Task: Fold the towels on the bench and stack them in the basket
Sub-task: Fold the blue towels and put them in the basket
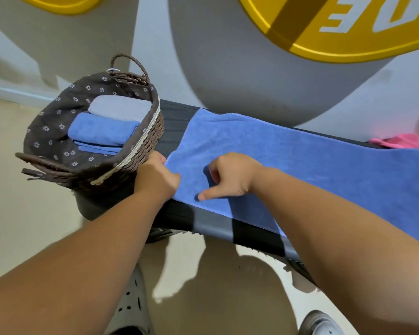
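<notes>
The spread towel (288,160) was blue cloth with a short, soft, matt pile and a stitched hem. The bench (174,122) had a dark, smooth, matt covering. The basket (143,141) was rough brown woven wicker with a pale braided band, and its liner (58,122) was thin printed cloth. The folded towels (102,129) inside looked equally fuzzy. The yellow disc (348,37) showed a smooth, satin sheen. The clog (131,308) looked like matt moulded plastic.
</notes>
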